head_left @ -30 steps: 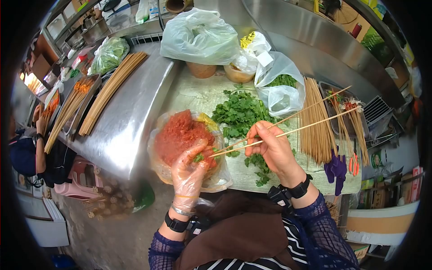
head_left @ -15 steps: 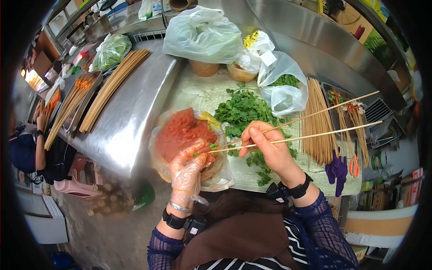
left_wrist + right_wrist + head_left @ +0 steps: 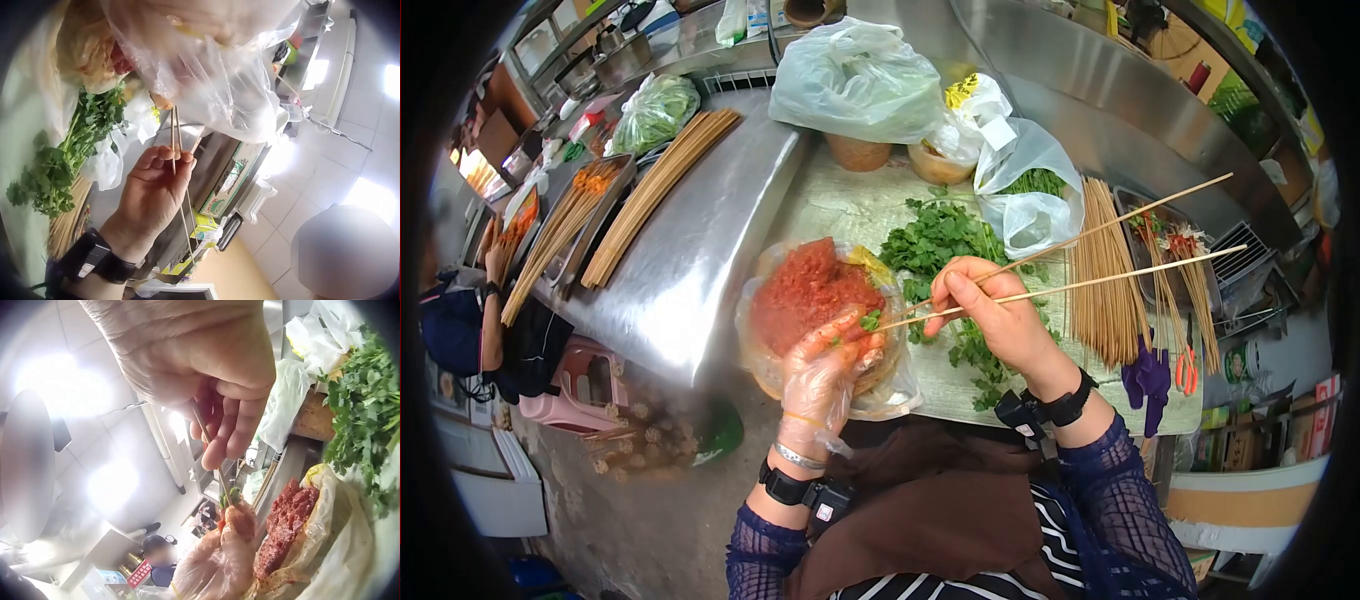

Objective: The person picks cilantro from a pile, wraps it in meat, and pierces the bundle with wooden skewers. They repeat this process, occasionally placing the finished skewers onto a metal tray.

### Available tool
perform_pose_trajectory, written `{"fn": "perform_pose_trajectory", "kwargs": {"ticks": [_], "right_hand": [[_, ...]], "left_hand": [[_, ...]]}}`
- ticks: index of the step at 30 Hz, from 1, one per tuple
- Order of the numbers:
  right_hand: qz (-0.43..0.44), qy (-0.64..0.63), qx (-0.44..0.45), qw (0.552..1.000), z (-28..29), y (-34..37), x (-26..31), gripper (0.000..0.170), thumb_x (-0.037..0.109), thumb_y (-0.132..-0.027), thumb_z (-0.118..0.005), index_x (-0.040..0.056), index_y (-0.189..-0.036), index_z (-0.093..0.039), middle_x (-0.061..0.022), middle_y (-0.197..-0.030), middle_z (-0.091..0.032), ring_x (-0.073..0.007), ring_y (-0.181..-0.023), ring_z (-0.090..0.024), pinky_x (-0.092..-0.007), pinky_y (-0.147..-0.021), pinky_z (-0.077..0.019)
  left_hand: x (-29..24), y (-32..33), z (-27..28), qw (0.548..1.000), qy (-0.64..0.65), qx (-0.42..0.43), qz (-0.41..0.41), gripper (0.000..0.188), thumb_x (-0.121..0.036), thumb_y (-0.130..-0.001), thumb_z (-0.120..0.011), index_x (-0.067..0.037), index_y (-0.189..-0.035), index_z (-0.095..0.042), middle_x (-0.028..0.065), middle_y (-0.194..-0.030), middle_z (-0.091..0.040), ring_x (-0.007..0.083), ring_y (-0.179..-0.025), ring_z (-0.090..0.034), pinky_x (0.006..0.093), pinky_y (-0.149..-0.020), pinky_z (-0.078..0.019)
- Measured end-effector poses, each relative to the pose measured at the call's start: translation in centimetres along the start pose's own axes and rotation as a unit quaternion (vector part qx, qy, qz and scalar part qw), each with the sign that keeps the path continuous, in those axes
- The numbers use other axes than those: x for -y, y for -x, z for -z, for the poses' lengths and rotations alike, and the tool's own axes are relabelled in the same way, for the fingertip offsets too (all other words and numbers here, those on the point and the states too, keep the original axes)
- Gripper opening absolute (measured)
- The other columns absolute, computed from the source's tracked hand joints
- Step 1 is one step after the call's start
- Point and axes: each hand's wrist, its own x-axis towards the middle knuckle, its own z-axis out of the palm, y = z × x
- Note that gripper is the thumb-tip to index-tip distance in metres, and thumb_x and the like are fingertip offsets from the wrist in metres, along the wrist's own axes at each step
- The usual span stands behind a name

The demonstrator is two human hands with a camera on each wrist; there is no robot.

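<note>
In the head view the right hand (image 3: 990,306) pinches two thin wooden skewers (image 3: 1140,272) that fan apart toward the right. Their other ends meet at the fingertips of the left hand (image 3: 821,375), which wears a clear plastic glove and pinches a small green leaf (image 3: 870,320) and some reddish filling there. Behind the gloved hand, a plastic-lined bowl (image 3: 757,372) holds a mound of red minced meat (image 3: 810,290). The right wrist view also shows the skewer tips at the gloved fingertips (image 3: 239,519). A pile of cilantro (image 3: 940,238) lies beside the bowl.
Bare skewers (image 3: 1100,290) lie to the right, near a tray of filled ones (image 3: 1165,235), a purple glove (image 3: 1147,380) and orange-handled scissors (image 3: 1187,370). Plastic bags (image 3: 855,80) and tubs stand at the back. More skewers (image 3: 662,190) rest on the steel counter; another person (image 3: 455,340) is at far left.
The skewers' far ends have swung up slightly since half a second ago. Both hands stay together beside the bowl, and the green leaf shows more clearly at the left fingertips.
</note>
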Motion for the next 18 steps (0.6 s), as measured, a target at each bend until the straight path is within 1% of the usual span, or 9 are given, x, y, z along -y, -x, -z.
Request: {"fn": "perform_pose_trajectory", "kwargs": {"ticks": [3, 6, 9, 12, 13, 16, 18], "right_hand": [[-0.009, -0.007, -0.002, 1.000, 0.1, -0.2, 0.0, 0.027, 0.023, -0.099, -0.044, -0.0004, -0.091, -0.055, -0.0042, -0.085, -0.058, -0.0144, -0.073, -0.065, -0.0253, -0.068, -0.0514], [-0.014, -0.017, 0.003, 1.000, 0.0, -0.3, 0.1, 0.026, 0.022, -0.099, -0.045, -0.0002, -0.091, -0.056, -0.0044, -0.084, -0.058, -0.0150, -0.073, -0.065, -0.0257, -0.068, -0.0518], [-0.022, -0.036, 0.010, 0.999, 0.4, -0.5, 0.0, 0.026, 0.022, -0.099, -0.044, -0.0002, -0.092, -0.056, -0.0050, -0.084, -0.059, -0.0158, -0.073, -0.065, -0.0269, -0.068, -0.0524], [-0.014, -0.065, -0.017, 0.998, 0.8, 0.1, 0.4, 0.027, 0.023, -0.099, -0.044, -0.0001, -0.092, -0.057, -0.0054, -0.084, -0.060, -0.0165, -0.072, -0.065, -0.0279, -0.069, -0.0527], [0.013, -0.078, -0.032, 0.996, 0.7, 0.7, 0.8, 0.027, 0.023, -0.098, -0.045, -0.0005, -0.093, -0.057, -0.0071, -0.086, -0.059, -0.0183, -0.076, -0.065, -0.0297, -0.072, -0.0528], [0.112, -0.048, -0.062, 0.991, -1.1, 2.1, 0.8, 0.029, 0.024, -0.098, -0.044, -0.0005, -0.091, -0.058, -0.0092, -0.090, -0.059, -0.0200, -0.081, -0.064, -0.0317, -0.075, -0.0524], [0.149, 0.045, -0.045, 0.987, -1.9, 2.9, 0.0, 0.026, 0.019, -0.096, -0.044, -0.0011, -0.091, -0.059, -0.0108, -0.091, -0.058, -0.0204, -0.083, -0.063, -0.0324, -0.078, -0.0491]], "left_hand": [[-0.6, 0.1, 0.0, 1.000, 0.028, 0.004, 0.006, 0.030, -0.001, -0.087, -0.058, 0.009, -0.115, -0.054, 0.0182, -0.109, -0.060, 0.0297, -0.095, -0.064, 0.0364, -0.084, -0.0542], [0.0, 0.1, 0.5, 1.000, 0.008, 0.001, -0.014, 0.029, -0.003, -0.088, -0.058, 0.009, -0.114, -0.054, 0.0180, -0.111, -0.060, 0.0295, -0.097, -0.063, 0.0368, -0.084, -0.0543], [0.2, -0.1, 0.8, 0.998, 0.059, -0.002, 0.030, 0.029, -0.003, -0.089, -0.057, 0.008, -0.115, -0.054, 0.0182, -0.110, -0.060, 0.0290, -0.098, -0.062, 0.0373, -0.085, -0.0542], [-0.3, -0.3, 0.8, 0.997, 0.072, -0.002, 0.036, 0.032, -0.003, -0.090, -0.055, 0.007, -0.119, -0.051, 0.0178, -0.112, -0.059, 0.0297, -0.100, -0.061, 0.0388, -0.088, -0.0533], [-0.4, -0.5, 0.8, 0.995, 0.093, -0.011, 0.024, 0.033, -0.003, -0.090, -0.055, 0.007, -0.121, -0.050, 0.0171, -0.114, -0.058, 0.0297, -0.101, -0.060, 0.0394, -0.089, -0.0524], [-0.6, -1.1, 0.9, 0.988, 0.148, -0.034, -0.007, 0.036, -0.004, -0.091, -0.054, 0.005, -0.125, -0.047, 0.0149, -0.119, -0.056, 0.0295, -0.105, -0.058, 0.0414, -0.094, -0.0495], [-0.5, -1.2, 1.0, 0.985, 0.168, -0.042, -0.015, 0.037, -0.005, -0.091, -0.054, 0.003, -0.126, -0.046, 0.0134, -0.122, -0.054, 0.0291, -0.109, -0.056, 0.0429, -0.096, -0.0475]]}}
